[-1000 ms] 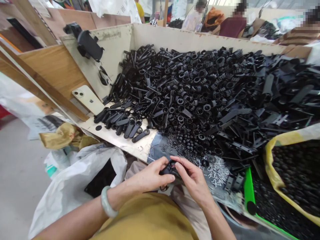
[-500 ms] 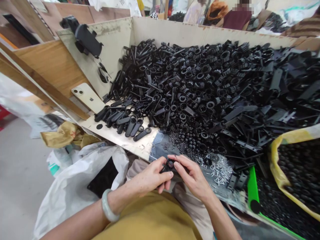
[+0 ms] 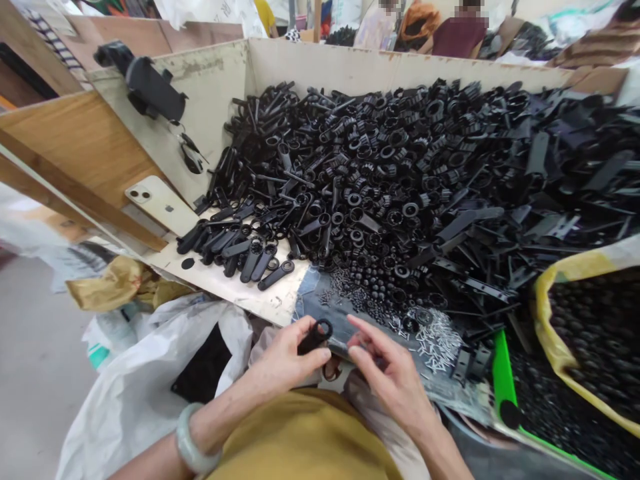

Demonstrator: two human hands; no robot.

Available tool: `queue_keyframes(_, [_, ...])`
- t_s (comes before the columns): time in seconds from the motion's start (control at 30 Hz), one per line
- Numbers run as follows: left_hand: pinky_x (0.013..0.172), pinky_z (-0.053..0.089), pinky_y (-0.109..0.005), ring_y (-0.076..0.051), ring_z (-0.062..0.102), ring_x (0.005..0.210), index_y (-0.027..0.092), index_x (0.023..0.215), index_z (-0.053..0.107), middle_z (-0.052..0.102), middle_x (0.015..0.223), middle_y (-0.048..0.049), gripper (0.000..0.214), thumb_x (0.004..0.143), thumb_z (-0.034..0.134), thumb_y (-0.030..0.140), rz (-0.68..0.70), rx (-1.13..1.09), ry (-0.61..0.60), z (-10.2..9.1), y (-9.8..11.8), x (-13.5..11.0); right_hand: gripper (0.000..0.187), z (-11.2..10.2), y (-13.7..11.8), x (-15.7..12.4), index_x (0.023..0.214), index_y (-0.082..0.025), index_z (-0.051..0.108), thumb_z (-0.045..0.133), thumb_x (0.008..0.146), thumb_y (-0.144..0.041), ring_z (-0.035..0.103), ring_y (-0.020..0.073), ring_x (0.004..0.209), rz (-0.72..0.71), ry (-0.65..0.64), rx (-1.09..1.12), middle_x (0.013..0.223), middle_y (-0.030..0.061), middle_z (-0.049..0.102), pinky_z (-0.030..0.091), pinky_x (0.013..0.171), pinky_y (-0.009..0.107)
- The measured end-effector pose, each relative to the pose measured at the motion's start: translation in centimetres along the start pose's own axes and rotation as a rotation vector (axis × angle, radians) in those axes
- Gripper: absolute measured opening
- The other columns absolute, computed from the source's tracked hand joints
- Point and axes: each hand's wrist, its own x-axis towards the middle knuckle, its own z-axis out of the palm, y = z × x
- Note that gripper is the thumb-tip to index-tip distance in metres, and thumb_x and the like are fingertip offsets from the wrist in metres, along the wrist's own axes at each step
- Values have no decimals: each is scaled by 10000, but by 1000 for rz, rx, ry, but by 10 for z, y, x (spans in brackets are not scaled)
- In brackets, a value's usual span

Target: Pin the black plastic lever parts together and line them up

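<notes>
My left hand (image 3: pixel 287 360) is closed around a black plastic part with a ring-shaped end (image 3: pixel 320 333), held above the table's front edge with the ring facing up. Just to the right, my right hand (image 3: pixel 387 367) is apart from the part, thumb and fingers spread; I see nothing between them. Beyond the hands lie small black balls (image 3: pixel 379 283) and tiny dark pellets (image 3: pixel 337 288). Silver screws (image 3: pixel 437 340) are heaped right of my right hand. Several black lever-shaped arms with ring ends (image 3: pixel 255 260) rest on the pale board to the left.
A large heap of black plastic parts (image 3: pixel 370 173) fills the walled bench. A white phone (image 3: pixel 163 203) leans at the left. On the right are a green-edged divider (image 3: pixel 501 373) and a yellow-rimmed sack (image 3: pixel 547 313). A white sack (image 3: pixel 125 400) stands at lower left.
My right hand has come away from the black part and opened. My left hand has moved slightly left, and the part now shows its ring end. The camera view has shifted a little.
</notes>
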Motion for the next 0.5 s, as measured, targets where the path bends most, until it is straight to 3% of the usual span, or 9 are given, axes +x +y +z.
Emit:
queue_keyframes(0.1, [668,407,-278,-182,620,737,214,821,619,673,760,1,112,884,612,306,102,474,247,-1,15,21,316,-11,14,4,1099,-202,774,606,976,-440,599,163,613,56,182,-51,830,42,744,502,582,269])
queue_keyframes(0.23, [648,374,-304,-245,690,759,223,903,670,733,795,-58,140,938,541,264,150,940,308,6,27,50,287,-18,21,4,993,-212,768,575,995,-424,612,174,622,14,236,-151,829,46,751,510,609,282])
queue_keyframes(0.37, [645,368,-303,-264,709,790,229,936,669,747,819,-77,135,930,534,232,130,1079,273,8,24,62,248,-16,17,3,1013,-226,743,526,1030,-346,643,178,683,-46,223,-217,897,42,752,525,676,287])
queue_keyframes(0.5, [639,343,-298,-244,694,771,232,863,654,739,802,-62,129,927,543,254,195,1031,306,2,18,62,225,-12,14,12,1017,-221,712,504,1042,-303,680,191,777,-86,226,-310,909,44,725,513,709,288])
